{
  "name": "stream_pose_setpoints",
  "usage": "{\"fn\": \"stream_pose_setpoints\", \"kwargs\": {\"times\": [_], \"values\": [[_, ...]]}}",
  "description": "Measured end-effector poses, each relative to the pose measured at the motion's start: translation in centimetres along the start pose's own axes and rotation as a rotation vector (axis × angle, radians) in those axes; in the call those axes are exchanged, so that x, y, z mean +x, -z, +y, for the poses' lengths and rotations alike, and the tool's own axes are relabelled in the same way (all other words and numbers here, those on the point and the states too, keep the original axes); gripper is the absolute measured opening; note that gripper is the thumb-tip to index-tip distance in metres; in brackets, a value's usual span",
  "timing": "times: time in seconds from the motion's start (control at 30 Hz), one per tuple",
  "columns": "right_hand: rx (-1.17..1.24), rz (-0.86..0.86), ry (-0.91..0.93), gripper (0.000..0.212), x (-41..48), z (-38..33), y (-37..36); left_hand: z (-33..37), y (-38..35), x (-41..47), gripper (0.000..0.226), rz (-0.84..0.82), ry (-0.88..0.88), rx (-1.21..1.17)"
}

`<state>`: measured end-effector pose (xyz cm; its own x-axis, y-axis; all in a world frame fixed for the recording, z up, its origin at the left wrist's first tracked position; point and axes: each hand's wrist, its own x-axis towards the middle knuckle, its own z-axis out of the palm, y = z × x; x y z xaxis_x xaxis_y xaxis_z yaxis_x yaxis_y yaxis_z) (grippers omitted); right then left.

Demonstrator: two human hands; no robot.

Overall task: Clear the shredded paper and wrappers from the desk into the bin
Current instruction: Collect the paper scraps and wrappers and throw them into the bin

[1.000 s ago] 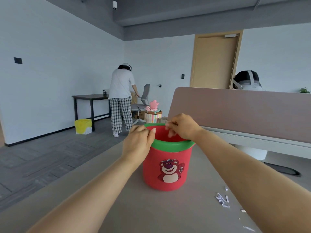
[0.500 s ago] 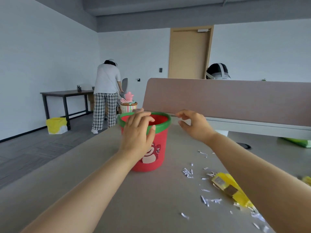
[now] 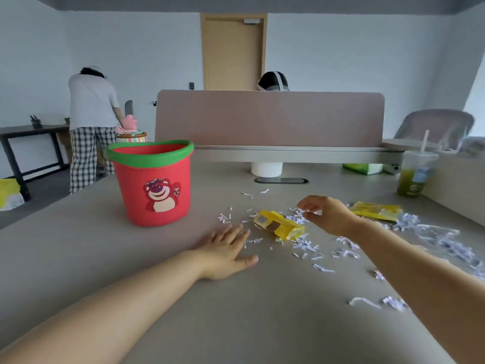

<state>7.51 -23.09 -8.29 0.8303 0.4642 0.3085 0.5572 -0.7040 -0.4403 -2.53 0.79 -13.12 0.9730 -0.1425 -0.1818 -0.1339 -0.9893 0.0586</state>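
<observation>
A red bin with a green rim and a bear picture stands on the desk at centre left. My left hand lies flat and open on the desk, right of the bin. Just beyond its fingers lies a yellow wrapper among white shredded paper. My right hand hovers open over the shreds, right of that wrapper, fingers curled and holding nothing. A second yellow wrapper lies further right, with more shreds heaped beyond it.
A pink divider panel closes the desk's far edge. A green drink cup with a straw stands at the right. A green packet lies near the divider. One person stands at the back left, another sits behind the divider.
Both hands have left the bin's rim and dropped to the desk. My view has turned right and down, so the wrappers and shreds now show.
</observation>
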Motion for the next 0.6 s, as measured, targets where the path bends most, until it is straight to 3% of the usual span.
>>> {"fn": "stream_pose_setpoints", "kwargs": {"times": [0.17,0.33,0.43,0.53,0.6], "values": [[-0.031,0.044,-0.045,0.025,-5.0,2.2,2.6,5.8,0.2,3.6,0.093,0.102,-0.006,-0.118],[-0.128,0.092,-0.174,0.034,-10.6,5.5,5.7,10.6,0.8,5.9,0.091,0.068,-0.049,-0.138],[-0.326,0.089,-0.404,0.057,-13.5,7.7,7.1,12.5,0.6,6.8,0.086,0.032,-0.127,-0.08],[-0.334,0.025,-0.634,0.085,-16.3,9.9,7.7,13.3,0.3,7.4,0.081,0.032,-0.19,-0.053],[-0.292,-0.079,-0.728,0.105,-17.7,11.0,7.4,13.3,0.4,7.5,0.098,0.012,-0.214,-0.063]]}}
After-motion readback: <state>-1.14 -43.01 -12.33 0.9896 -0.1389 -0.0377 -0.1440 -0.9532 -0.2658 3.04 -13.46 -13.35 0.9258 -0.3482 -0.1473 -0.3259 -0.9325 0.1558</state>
